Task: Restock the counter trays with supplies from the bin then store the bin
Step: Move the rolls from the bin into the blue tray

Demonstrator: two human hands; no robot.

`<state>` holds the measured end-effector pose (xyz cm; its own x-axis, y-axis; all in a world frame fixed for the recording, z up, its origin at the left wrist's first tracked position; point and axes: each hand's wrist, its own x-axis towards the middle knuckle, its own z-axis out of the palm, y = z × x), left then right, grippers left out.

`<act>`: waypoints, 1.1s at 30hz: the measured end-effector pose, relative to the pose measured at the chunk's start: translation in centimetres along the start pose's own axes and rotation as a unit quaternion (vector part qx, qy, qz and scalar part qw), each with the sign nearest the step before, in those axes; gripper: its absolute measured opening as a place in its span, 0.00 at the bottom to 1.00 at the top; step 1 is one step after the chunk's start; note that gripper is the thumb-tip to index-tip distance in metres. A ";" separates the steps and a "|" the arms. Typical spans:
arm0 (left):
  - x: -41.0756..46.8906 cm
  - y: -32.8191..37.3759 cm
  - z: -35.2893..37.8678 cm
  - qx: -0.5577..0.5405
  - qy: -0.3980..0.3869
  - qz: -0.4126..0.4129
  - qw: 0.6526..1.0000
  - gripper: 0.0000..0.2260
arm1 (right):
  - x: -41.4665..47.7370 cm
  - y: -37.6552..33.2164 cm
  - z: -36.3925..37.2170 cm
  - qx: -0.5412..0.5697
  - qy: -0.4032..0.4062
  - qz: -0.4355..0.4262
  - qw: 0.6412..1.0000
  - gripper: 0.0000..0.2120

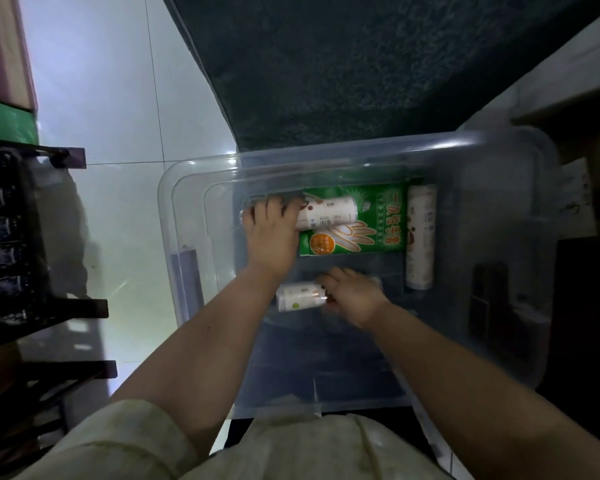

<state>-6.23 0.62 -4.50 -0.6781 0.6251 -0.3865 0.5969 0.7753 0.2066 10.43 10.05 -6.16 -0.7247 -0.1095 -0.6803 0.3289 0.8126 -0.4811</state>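
Note:
A clear plastic bin (187, 209) sits on the floor below me. Inside it lies a green packet of disposable gloves (378, 220). Across the packet's left end lies a white roll (329, 213), and my left hand (271, 233) is closed over that roll's left end. A second, smaller white roll (297, 296) sits nearer me in the bin, and my right hand (352, 296) grips its right end. A third white roll (420, 237) lies lengthwise along the right side of the packet, untouched.
A dark counter front (343, 64) rises beyond the bin. A black rack (18, 237) stands on the pale tiled floor (111, 98) at the left. Stacked boxes (4, 64) are at the upper left. White cartons (568, 74) sit at the right.

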 end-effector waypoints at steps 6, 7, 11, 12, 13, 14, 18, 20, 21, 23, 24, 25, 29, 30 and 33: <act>-3.4 3.0 -7.4 -0.002 0.027 0.014 1.000 0.22 | -6.0 -0.9 -8.0 -0.030 0.104 -0.022 0.994 0.25; -4.0 3.6 -9.0 -0.006 0.035 0.013 0.999 0.21 | -7.4 -1.4 -9.3 -0.032 0.123 -0.030 0.991 0.25; -6.7 5.7 -15.8 -0.011 0.062 0.004 0.998 0.21 | -13.6 -4.1 -13.8 -0.048 0.193 -0.041 0.979 0.25; -7.4 6.2 -17.4 -0.015 0.067 0.003 0.998 0.22 | -15.0 -4.9 -14.8 -0.055 0.210 -0.037 0.975 0.25; -8.0 6.8 -18.9 -0.021 0.074 0.004 0.997 0.23 | -16.4 -5.7 -15.6 -0.062 0.230 -0.030 0.971 0.25; -8.7 7.3 -20.3 -0.029 0.080 0.008 0.996 0.23 | -17.9 -6.4 -16.3 -0.070 0.249 -0.020 0.966 0.25; -11.0 9.6 -25.1 -0.049 0.112 0.078 0.989 0.23 | -23.5 -9.5 -18.2 -0.094 0.340 0.022 0.935 0.24; -11.9 10.8 -27.1 -0.060 0.122 0.121 0.983 0.23 | -26.0 -11.3 -18.4 -0.102 0.383 0.049 0.917 0.23; -12.4 11.4 -28.0 -0.061 0.120 0.144 0.980 0.24 | -27.1 -12.3 -18.2 -0.106 0.404 0.063 0.906 0.23; -13.2 12.9 -29.6 -0.056 0.113 0.195 0.973 0.24 | -29.1 -14.2 -17.4 -0.109 0.446 0.097 0.883 0.24; -13.6 13.7 -30.2 -0.052 0.113 0.222 0.967 0.24 | -30.0 -15.1 -16.8 -0.107 0.466 0.115 0.871 0.24; -14.1 14.6 -30.7 -0.048 0.115 0.249 0.960 0.24 | -30.8 -15.9 -16.0 -0.104 0.486 0.133 0.857 0.25; -17.0 18.6 -31.4 -0.050 0.104 0.366 0.923 0.25 | -33.9 -18.4 -11.7 -0.094 0.566 0.211 0.792 0.24; -18.0 19.7 -31.3 -0.050 0.098 0.394 0.912 0.26 | -34.7 -18.8 -10.6 -0.089 0.585 0.233 0.772 0.24; -21.5 22.7 -30.7 -0.040 0.081 0.470 0.878 0.26 | -37.5 -20.1 -7.3 -0.077 0.623 0.307 0.716 0.23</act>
<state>8.75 7.62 36.08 0.0424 0.9919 0.1201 0.8976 -0.0906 0.4315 26.57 2.05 33.04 -0.4817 0.8125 0.3283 0.8154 0.5528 -0.1717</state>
